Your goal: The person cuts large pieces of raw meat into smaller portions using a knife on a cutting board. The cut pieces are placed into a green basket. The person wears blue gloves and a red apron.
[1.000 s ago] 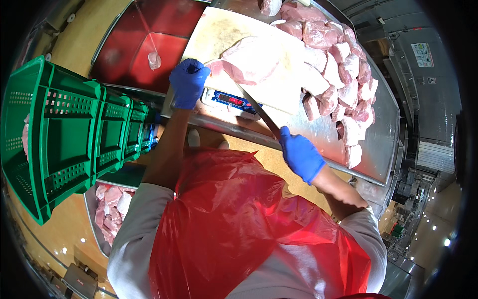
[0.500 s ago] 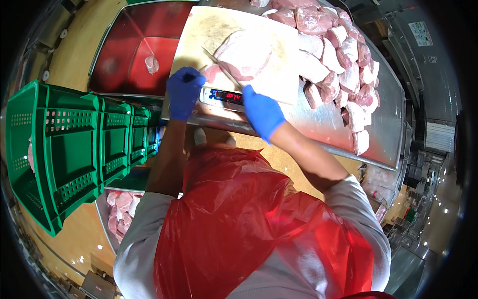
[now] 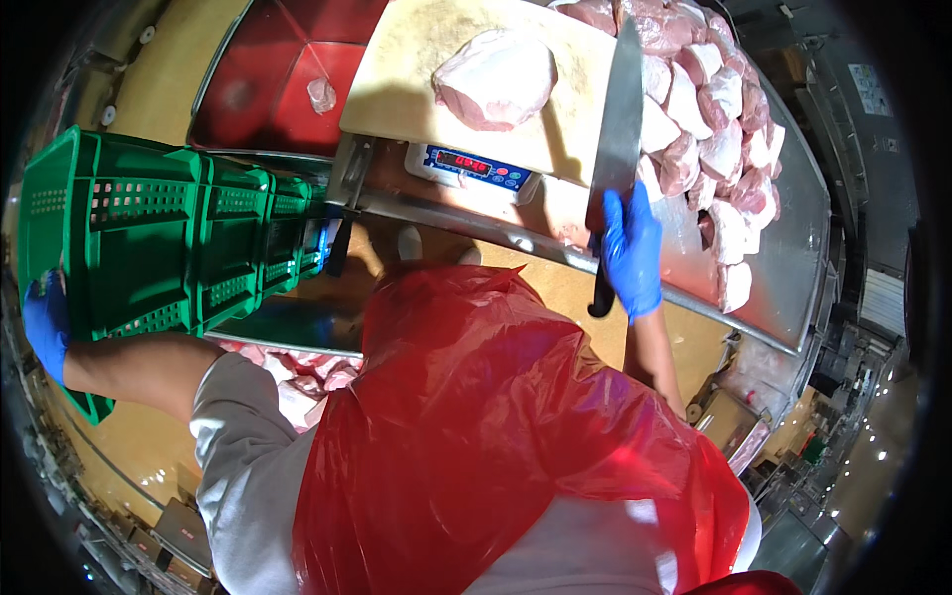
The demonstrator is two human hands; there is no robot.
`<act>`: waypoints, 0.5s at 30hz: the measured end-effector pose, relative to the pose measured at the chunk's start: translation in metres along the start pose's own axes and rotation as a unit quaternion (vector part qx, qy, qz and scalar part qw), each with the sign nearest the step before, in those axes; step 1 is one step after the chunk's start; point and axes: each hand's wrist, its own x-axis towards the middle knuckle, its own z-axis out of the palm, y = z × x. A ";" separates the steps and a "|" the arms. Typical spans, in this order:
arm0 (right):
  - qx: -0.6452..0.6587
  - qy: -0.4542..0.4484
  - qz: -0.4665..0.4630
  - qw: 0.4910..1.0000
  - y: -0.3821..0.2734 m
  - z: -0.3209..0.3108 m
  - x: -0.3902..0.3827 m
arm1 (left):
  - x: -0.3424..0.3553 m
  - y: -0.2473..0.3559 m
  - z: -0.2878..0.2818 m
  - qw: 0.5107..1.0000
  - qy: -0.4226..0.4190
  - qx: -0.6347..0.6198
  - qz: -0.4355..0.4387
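Knife [image 3: 617,119]: long steel blade, black handle, lying over the cutting board's [image 3: 416,69] right edge; your right hand [image 3: 632,248] fists its handle. Your left hand [image 3: 45,327], outstretched, grips the green crate's [image 3: 149,248] far rim

Counts, clock directions from picture centre:
- Green crates [image 3: 159,243]: one stack at 9 o'clock, about four nested.
- Knife [image 3: 617,129]: one, 1 o'clock.
- Cutting board [image 3: 466,84]: one, 12 o'clock.
- Meat on board [image 3: 496,77]: one piece.
- Scale [image 3: 474,169]: one.
- Meat pile [image 3: 709,129]: roughly fifteen or more pieces, 2 o'clock.
- Blue-gloved hands: two, left hand [image 3: 45,332], right hand [image 3: 632,248].
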 end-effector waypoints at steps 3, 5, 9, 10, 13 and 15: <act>0.194 0.031 0.060 0.979 0.004 0.011 0.029 | -0.075 0.172 -0.073 0.883 0.326 -0.332 0.062; 0.245 0.043 0.061 0.967 0.015 0.010 0.053 | -0.109 0.281 -0.106 0.708 0.242 -0.639 0.180; 0.361 0.051 0.037 0.930 0.040 0.006 0.092 | -0.118 0.410 -0.064 0.619 -0.136 -0.719 0.285; 0.380 0.041 0.056 0.922 0.036 0.008 0.096 | -0.118 0.430 -0.046 0.598 -0.179 -0.734 0.269; 0.433 0.034 0.052 0.899 0.036 0.017 0.099 | -0.122 0.488 0.024 0.553 -0.311 -0.729 0.257; 0.438 0.008 0.087 0.895 0.039 0.023 0.097 | -0.134 0.508 0.032 0.529 -0.383 -0.722 0.229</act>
